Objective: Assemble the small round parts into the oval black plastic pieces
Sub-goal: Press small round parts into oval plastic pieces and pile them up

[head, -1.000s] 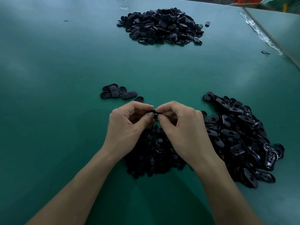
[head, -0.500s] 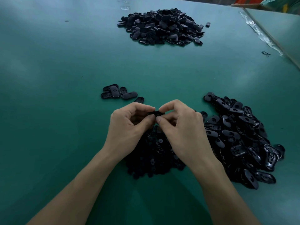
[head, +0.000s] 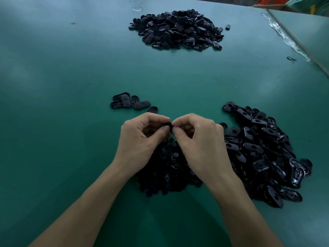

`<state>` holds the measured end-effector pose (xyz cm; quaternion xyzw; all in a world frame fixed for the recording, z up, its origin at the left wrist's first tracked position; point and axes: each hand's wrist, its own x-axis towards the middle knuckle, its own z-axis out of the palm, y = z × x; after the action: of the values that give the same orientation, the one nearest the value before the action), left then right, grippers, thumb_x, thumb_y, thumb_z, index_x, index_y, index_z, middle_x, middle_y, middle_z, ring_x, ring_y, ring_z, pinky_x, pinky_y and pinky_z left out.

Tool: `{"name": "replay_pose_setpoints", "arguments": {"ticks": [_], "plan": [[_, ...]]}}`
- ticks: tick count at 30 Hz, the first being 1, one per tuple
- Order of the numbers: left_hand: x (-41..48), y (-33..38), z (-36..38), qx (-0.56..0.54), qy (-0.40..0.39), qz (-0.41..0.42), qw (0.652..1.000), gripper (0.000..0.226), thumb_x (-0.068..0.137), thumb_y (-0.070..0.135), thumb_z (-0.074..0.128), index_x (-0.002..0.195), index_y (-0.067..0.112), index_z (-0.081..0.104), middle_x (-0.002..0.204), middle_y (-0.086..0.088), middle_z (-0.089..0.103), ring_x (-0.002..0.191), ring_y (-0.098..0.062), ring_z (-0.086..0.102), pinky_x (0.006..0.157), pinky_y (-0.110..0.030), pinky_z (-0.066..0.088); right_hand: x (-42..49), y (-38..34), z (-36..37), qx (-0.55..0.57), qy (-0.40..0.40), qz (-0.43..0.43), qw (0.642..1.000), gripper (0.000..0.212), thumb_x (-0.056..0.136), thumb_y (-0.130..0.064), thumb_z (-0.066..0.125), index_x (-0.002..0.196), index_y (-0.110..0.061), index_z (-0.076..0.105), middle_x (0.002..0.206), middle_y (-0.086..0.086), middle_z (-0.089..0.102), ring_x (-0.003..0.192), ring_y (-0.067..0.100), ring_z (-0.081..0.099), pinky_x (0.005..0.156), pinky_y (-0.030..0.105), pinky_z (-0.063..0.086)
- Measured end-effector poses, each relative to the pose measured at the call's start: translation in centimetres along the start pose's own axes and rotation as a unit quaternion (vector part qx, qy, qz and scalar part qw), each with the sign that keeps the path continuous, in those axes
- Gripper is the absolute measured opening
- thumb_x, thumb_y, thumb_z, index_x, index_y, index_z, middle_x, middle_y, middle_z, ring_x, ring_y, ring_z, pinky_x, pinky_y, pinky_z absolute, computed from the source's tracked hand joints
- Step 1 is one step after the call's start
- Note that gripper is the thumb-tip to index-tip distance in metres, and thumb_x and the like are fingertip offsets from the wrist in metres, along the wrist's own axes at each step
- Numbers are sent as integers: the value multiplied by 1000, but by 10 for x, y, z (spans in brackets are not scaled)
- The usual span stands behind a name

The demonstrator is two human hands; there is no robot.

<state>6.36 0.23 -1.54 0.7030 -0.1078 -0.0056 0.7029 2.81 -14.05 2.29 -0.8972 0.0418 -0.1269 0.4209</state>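
Step in hand, my read: mating one part. Left hand and right hand meet at thumb and forefinger tips over the near middle of the surface. Both pinch one small black piece between them, other fingers curled in. The piece is mostly hidden by fingertips, so can't tell if it's an oval alone, a round part alone, or the two together. It's held in the air just above the heap of small round parts, which lies under and between the wrists.

Stock: loose oval pieces are heaped just right of the right hand, many hollow side up. A small cluster of ovals sits just beyond the left hand, apart from the heaps. Probably the done ones, but that's a guess. The far pile is well apart at the far side; can't tell whether it's done or raw.

Next move, judgement: press until the round part seats, drop the piece with the cluster, reach right for the next oval. Squeeze must be square to the hollow. Parts are small and all black, so alignment is mostly by feel.

Room: wide bare green to the left, and between the near heaps and the far pile. The right is tighter because the oval heap fills it. The surface edge runs diagonally at far right, with a clear tape strip along it and a small dark scrap near it. A stray oval beside the far pile sits well inside that edge.
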Motion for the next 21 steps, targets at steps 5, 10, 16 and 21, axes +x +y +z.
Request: {"name": "replay_pose_setpoints", "arguments": {"ticks": [5,10,16,21], "plan": [[-1,3,0,10,-5,1,1000,25,85,-2,75,92,21,73,86,1,77,80,-18,75,75,-23,59,0,0,0,1,3,6,1000,14,88,-13,71,84,-26,70,72,-17,67,73,-1,64,65,6,47],[-2,4,0,20,-11,12,1000,26,85,-1,75,92,24,74,88,3,77,83,-17,75,78,-25,59,0,0,0,-8,-14,4,1000,13,89,-11,70,87,-23,74,73,-15,69,73,-1,64,66,4,46],[-1,5,-1,36,-34,22,999,27,83,-2,76,93,23,72,89,6,76,83,-10,73,78,-19,56,-3,-1,2,-16,5,9,1000,12,91,-12,70,88,-24,71,75,-14,69,74,2,64,69,17,51],[-1,4,0,49,-34,25,998,23,85,-1,74,92,21,70,88,5,75,81,-11,72,77,-20,55,-4,-3,0,-23,-8,10,1000,13,93,-12,68,92,-24,73,78,-14,69,77,2,64,70,18,52]]}}
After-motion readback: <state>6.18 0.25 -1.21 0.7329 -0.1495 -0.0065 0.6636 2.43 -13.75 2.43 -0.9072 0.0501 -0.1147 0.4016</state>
